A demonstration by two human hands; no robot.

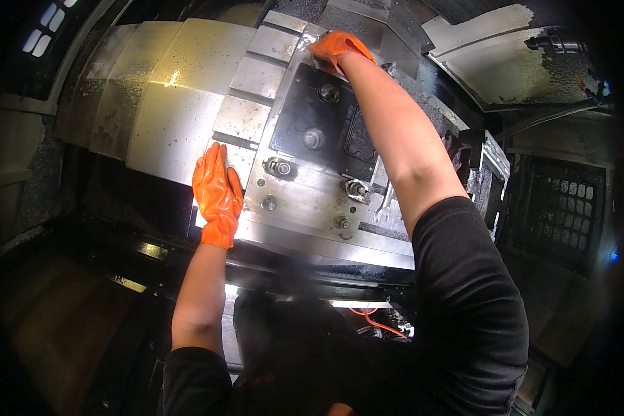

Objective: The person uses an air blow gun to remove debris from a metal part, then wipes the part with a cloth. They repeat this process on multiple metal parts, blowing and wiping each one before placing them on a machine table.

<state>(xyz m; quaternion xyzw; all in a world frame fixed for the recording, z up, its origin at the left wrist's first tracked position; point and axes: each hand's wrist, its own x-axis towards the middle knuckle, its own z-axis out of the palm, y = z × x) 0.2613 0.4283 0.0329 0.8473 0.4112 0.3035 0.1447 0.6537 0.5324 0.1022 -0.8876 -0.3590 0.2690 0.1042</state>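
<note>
My left hand (217,191), in an orange rubber glove, lies flat with stretched fingers on the near left edge of the slotted metal machine table (241,119). It holds nothing. At the far side of the table is my right hand (340,47), also in an orange glove, reaching over a dark rectangular block (295,128). Its fingers are mostly hidden, and I cannot make out whether anything is in them. Two clamping bolts with nuts stand in front of the block: a left bolt (281,167) and a right bolt (357,188).
An open-ended wrench (384,208) lies right of the right bolt. Overlapping metal cover plates (177,97) slope off to the left. A dark bracket-like part (473,149) rises at the table's right end. A hose (551,121) runs along the right wall.
</note>
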